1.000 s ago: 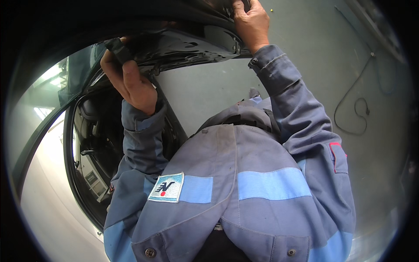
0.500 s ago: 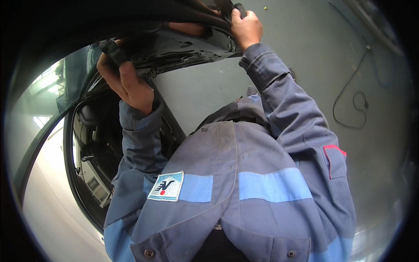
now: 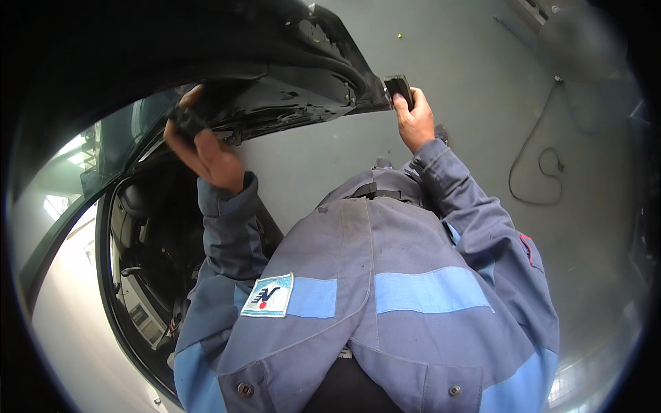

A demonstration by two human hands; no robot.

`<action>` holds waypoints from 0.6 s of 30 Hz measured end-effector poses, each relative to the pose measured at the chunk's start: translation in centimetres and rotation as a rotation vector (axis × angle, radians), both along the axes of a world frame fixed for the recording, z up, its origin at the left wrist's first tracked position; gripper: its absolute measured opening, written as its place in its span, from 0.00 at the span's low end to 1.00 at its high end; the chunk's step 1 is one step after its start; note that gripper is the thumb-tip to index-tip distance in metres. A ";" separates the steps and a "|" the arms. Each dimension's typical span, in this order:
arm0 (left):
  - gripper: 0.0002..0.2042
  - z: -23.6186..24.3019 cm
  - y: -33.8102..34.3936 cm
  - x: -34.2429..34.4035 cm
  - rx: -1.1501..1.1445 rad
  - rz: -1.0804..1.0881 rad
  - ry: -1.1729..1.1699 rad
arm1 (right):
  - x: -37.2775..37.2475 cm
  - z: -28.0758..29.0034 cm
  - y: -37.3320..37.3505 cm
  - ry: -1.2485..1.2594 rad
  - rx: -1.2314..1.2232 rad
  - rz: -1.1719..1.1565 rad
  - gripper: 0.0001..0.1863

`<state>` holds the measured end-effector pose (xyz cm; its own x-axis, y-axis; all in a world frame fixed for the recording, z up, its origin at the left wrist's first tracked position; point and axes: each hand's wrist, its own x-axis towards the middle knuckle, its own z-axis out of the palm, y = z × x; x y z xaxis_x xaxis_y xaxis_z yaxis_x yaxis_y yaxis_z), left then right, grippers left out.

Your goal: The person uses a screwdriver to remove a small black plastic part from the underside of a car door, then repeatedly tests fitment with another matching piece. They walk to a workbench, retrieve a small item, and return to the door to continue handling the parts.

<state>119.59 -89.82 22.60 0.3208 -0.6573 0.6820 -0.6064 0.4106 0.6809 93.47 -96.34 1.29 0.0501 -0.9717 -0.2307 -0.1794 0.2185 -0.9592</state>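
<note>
Hands: two, left hand (image 3: 206, 155) and right hand (image 3: 415, 120). Black panel (image 3: 296, 76): one. Small black part (image 3: 399, 88): one. Cable (image 3: 540, 162) on floor: one.

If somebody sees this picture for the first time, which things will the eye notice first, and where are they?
First the eye meets the person's grey-blue work jacket, filling the lower middle. Above it, both arms reach up to a large black car door panel across the top: the left hand grips its underside at the left, the right hand holds its right end by a small black part. A thin cable curls on the grey floor at right.
</note>
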 end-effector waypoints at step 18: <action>0.30 -2.1 2.5 -17.7 0.459 -0.405 0.301 | -8.2 15.8 -1.8 -0.942 0.515 0.473 0.21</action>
